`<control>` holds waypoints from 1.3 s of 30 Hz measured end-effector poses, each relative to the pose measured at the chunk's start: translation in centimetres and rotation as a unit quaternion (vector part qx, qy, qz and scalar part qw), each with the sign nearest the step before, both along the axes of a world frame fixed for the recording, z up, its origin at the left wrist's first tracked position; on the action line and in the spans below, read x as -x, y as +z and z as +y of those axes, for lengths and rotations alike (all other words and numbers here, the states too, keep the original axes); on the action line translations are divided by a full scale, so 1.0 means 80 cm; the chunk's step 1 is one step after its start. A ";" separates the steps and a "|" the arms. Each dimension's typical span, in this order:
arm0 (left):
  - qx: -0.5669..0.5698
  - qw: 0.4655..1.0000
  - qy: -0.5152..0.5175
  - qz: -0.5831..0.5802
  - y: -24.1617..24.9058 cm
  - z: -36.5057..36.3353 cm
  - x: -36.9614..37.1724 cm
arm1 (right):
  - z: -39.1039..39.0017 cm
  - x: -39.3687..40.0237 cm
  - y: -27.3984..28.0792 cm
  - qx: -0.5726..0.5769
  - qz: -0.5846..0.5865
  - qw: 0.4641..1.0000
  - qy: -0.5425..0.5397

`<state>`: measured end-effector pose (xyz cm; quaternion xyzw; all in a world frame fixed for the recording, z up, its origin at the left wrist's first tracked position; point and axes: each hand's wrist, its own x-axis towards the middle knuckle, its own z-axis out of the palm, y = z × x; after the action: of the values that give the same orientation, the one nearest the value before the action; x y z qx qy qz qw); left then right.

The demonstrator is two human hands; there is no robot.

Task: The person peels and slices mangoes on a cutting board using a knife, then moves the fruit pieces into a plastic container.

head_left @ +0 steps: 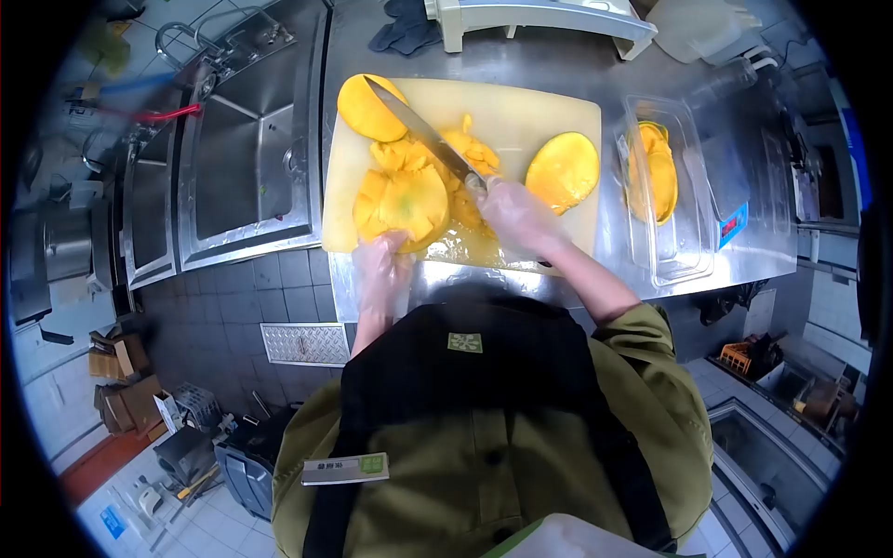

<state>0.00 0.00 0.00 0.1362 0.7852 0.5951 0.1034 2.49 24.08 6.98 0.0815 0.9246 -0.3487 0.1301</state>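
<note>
On the pale cutting board (577, 107) lies a peeled mango (402, 206) with cut, flaky sides. My left hand (381, 270), in a clear glove, grips its near edge. My right hand (516, 214), also gloved, is closed on the handle of a knife (423, 135). The blade points to the far left, above the cut pieces (473, 149) and reaching over a smooth mango half (367, 107). Another mango half (563, 169) rests at the board's right side. Wet juice shines near the front edge.
Right of the board, a clear plastic container (684, 251) holds mango pieces (659, 172), beside a red digital display (733, 226). A steel sink (246, 158) is on the left. A white stand (549, 19) and dark gloves (406, 26) sit at the back.
</note>
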 end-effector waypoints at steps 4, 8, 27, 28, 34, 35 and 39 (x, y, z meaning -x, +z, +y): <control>-0.228 0.957 0.107 -0.141 0.040 0.042 -0.013 | -0.006 -0.023 0.032 0.010 -0.025 0.999 -0.019; -0.529 0.789 0.155 -0.272 0.072 0.094 -0.015 | -0.018 -0.060 0.042 -0.094 0.100 0.988 0.071; -0.161 0.973 0.155 -0.056 0.042 0.116 -0.021 | -0.032 -0.057 0.017 -0.295 0.209 0.925 0.118; -0.293 0.931 0.168 -0.138 0.048 0.121 -0.021 | -0.034 -0.052 0.015 -0.293 0.218 0.925 0.106; -0.452 0.812 0.226 -0.293 0.103 0.129 -0.025 | -0.040 -0.032 0.020 -0.265 0.207 0.937 0.093; -0.448 0.817 0.217 -0.292 0.102 0.126 -0.025 | -0.041 -0.030 0.018 -0.264 0.212 0.937 0.087; -0.361 0.885 0.199 -0.215 0.061 0.113 -0.028 | -0.046 -0.023 -0.005 -0.234 0.230 0.942 0.073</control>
<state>2.21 9.03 4.88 -0.1264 0.4849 0.8604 0.0929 4.30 20.40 6.55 -0.0409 0.9882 -0.1217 -0.0838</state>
